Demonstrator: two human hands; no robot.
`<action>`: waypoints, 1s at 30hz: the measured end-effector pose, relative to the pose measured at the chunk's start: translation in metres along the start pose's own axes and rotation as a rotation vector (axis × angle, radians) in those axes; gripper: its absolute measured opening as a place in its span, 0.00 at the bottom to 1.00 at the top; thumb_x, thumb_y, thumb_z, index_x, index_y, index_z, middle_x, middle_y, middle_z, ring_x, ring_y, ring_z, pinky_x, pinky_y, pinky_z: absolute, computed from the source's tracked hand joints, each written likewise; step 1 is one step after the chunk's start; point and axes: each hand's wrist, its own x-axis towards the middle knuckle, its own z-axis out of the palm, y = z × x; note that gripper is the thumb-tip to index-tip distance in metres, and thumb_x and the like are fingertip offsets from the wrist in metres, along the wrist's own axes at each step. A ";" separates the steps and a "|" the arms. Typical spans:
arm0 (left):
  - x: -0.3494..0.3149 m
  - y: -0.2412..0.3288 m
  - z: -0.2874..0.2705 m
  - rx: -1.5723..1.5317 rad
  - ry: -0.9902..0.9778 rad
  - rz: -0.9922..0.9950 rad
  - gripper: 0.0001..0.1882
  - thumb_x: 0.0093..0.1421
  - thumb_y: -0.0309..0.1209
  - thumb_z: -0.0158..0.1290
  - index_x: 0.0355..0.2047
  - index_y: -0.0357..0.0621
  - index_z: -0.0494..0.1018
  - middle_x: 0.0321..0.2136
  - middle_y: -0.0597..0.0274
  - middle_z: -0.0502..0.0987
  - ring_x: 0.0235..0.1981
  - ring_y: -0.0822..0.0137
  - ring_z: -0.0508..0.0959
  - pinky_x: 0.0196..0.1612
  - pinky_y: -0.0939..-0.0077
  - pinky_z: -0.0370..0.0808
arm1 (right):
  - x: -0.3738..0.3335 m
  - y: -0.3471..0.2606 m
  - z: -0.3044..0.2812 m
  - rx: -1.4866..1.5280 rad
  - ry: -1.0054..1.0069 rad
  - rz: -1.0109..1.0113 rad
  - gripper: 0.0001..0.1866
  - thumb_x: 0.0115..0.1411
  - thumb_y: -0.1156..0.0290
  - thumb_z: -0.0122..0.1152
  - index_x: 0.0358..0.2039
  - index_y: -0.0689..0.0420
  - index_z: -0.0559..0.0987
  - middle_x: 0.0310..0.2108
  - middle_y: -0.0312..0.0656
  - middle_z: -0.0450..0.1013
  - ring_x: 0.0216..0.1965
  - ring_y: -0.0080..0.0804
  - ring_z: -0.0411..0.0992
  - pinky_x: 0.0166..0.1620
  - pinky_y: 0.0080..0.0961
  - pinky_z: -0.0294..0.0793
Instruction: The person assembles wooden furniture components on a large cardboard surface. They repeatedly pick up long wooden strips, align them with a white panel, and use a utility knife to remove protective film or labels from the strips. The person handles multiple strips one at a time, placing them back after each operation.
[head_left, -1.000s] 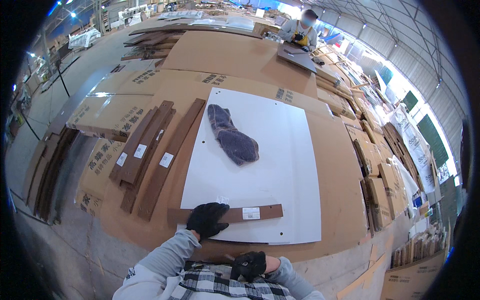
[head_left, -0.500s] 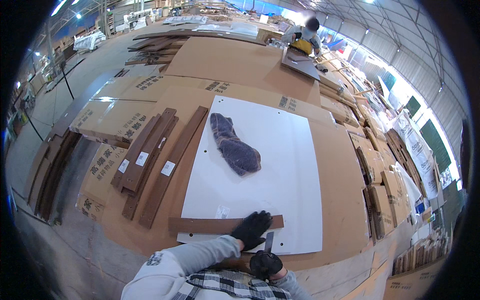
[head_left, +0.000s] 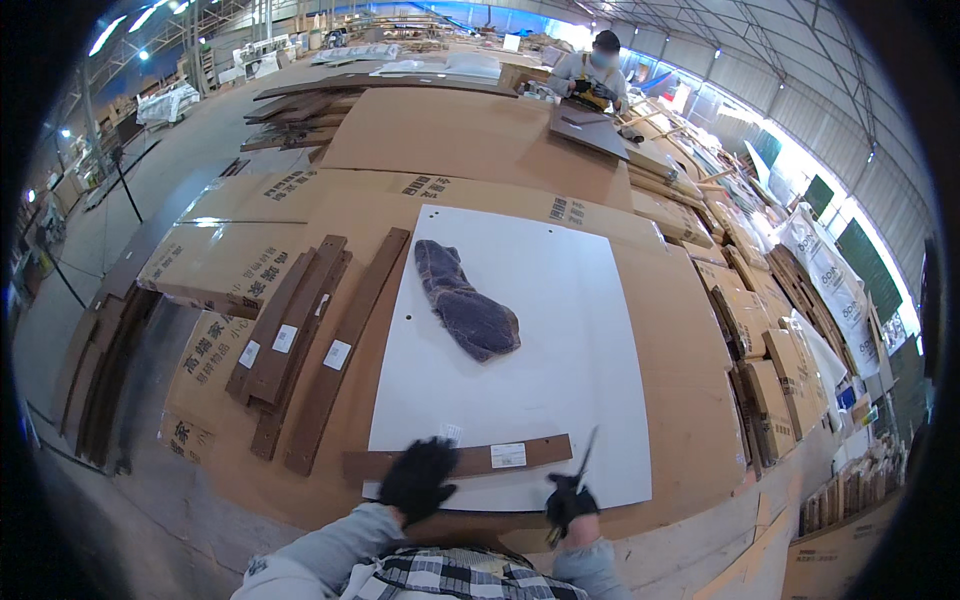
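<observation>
A short brown strip of board (head_left: pixel 535 452) with a white label (head_left: pixel 508 456) lies across the near end of a white panel (head_left: pixel 560 360). My left hand (head_left: pixel 418 482), in a black glove, is over the strip's left part, fingers stretched out and nothing held. Whether it touches the strip, I cannot tell. My right hand (head_left: pixel 571 503), also gloved, is closed round a flat-bladed tool (head_left: pixel 587 455) resembling a putty knife, blade pointing up and away, beside the strip's right end. A crumpled dark purple-grey cloth (head_left: pixel 470 308) lies on the panel's far half.
Several long brown strips (head_left: pixel 345 345) lie left of the panel on brown cardboard (head_left: pixel 680 400). Cartons (head_left: pixel 215 260) stand at the left; more boxes (head_left: pixel 745 320) line the right. Beyond the cardboard, another person (head_left: pixel 592 78) handles a dark panel (head_left: pixel 588 130).
My left hand has moved left along the strip, and the white label now shows where it was. My right hand has shifted right with the tool, whose blade has turned edge-on.
</observation>
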 end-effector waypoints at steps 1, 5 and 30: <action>-0.017 -0.012 -0.013 0.017 0.007 -0.131 0.31 0.56 0.43 0.51 0.57 0.44 0.62 0.59 0.49 0.62 0.61 0.54 0.59 0.65 0.58 0.51 | 0.010 -0.021 0.005 -0.095 0.193 0.050 0.14 0.62 0.58 0.52 0.43 0.52 0.76 0.13 0.35 0.68 0.11 0.22 0.62 0.13 0.20 0.57; -0.079 -0.060 -0.024 0.254 0.327 -0.382 0.29 0.52 0.43 0.57 0.52 0.42 0.68 0.54 0.47 0.66 0.56 0.50 0.67 0.59 0.56 0.61 | 0.079 0.014 -0.064 -0.741 0.395 -0.412 0.17 0.59 0.59 0.55 0.49 0.47 0.74 0.21 0.35 0.74 0.17 0.21 0.68 0.15 0.21 0.62; -0.043 -0.077 -0.071 -0.157 0.090 -0.714 0.29 0.56 0.47 0.52 0.56 0.48 0.64 0.52 0.48 0.68 0.53 0.52 0.70 0.55 0.61 0.67 | 0.046 -0.029 -0.005 -0.948 0.488 -0.166 0.24 0.53 0.46 0.58 0.22 0.56 0.75 0.20 0.49 0.71 0.24 0.46 0.71 0.32 0.40 0.69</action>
